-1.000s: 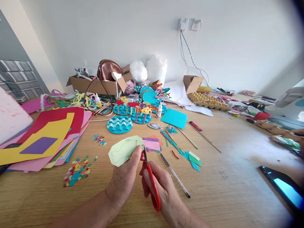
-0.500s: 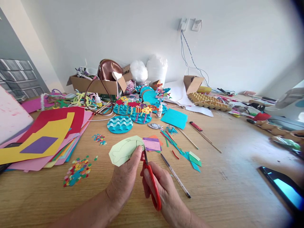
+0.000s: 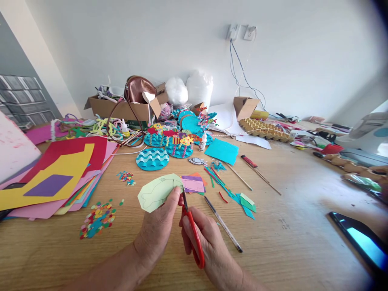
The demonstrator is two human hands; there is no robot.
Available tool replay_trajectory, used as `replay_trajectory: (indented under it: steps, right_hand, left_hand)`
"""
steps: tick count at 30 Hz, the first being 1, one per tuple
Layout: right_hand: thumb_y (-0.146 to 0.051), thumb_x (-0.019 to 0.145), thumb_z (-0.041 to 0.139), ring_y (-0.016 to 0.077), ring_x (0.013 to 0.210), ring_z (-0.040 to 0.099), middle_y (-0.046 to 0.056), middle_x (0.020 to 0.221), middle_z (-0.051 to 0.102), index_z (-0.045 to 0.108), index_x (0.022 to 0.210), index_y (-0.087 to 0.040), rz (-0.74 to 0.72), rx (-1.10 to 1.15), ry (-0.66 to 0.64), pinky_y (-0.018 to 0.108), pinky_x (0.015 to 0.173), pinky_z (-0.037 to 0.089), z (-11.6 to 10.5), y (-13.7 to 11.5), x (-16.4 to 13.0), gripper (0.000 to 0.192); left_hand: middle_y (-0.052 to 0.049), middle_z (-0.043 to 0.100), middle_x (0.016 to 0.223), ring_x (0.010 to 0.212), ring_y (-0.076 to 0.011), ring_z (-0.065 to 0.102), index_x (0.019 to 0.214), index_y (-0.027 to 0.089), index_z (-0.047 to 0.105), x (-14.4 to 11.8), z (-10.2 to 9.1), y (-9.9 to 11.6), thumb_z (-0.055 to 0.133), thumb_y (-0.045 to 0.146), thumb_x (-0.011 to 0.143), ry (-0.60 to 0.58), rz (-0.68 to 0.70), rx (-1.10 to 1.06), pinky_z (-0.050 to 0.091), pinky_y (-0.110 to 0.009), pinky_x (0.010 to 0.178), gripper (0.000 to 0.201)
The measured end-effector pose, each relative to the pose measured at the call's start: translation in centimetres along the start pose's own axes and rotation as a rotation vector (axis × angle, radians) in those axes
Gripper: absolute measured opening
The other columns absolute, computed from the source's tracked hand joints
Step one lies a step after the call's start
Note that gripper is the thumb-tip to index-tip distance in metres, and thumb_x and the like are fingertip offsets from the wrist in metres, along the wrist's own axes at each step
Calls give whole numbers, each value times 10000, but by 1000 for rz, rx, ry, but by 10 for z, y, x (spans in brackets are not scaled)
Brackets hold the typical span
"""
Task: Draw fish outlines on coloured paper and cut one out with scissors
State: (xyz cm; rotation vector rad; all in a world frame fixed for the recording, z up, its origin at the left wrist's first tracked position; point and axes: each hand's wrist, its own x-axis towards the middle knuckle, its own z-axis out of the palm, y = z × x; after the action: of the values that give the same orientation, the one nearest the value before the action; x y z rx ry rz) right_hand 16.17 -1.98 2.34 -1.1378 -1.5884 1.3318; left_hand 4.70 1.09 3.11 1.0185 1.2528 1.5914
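above the wooden table point(image 3: 291, 258), a pale green paper point(image 3: 156, 193) with a drawn fish is pinched by the left hand point(image 3: 157, 232). red scissors point(image 3: 191, 230) are gripped by the right hand point(image 3: 209, 242), blades at the paper's edge.

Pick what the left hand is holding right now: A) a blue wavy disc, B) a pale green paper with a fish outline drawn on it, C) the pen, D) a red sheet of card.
B. The left hand pinches the pale green paper bearing a pencilled fish outline, while the right hand works the red-handled scissors at its edge. The pen lies untouched on the table.
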Motion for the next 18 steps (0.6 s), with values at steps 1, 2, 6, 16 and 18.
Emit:
replay_trajectory:
  steps: [1,2,6,16,18]
  right_hand:
    - [-433,917,401,66,415,381,-62,479,426,398,628,-204,-2,0,-1,161,392,298,0,0,0,368]
    - [-427,917,398,65,410,380,-63,478,426,398,627,-204,0,0,-2,160,388,296,0,0,1,366]
    - [-421,919,381,61,394,377,-65,475,421,391,625,-207,7,8,5,154,374,293,1,0,2,363]
    - [-442,918,387,61,388,382,-70,468,418,399,633,-204,-6,12,-13,154,376,304,0,1,0,371]
    - [-442,919,391,61,395,384,-69,477,419,398,638,-204,-1,20,-15,155,381,305,0,1,0,368]
  left_hand:
    - [-16,702,872,868,-199,644,778,201,635,0,0,-2,645,416,738,-12,3,-10,455,-316,849,219]
    - [-15,702,879,873,-198,643,783,203,632,1,0,-3,643,415,746,-21,4,-17,456,-314,845,215]
    - [-7,703,878,858,-188,640,805,209,631,2,-1,-6,657,410,744,-25,1,-32,458,-306,827,211]
    - [-4,696,873,826,-178,634,812,203,627,1,-2,-5,659,419,739,2,-7,-17,466,-287,790,230]
    - [-8,692,872,837,-184,634,812,200,624,0,-1,-4,661,425,731,16,-19,-19,471,-287,782,242]
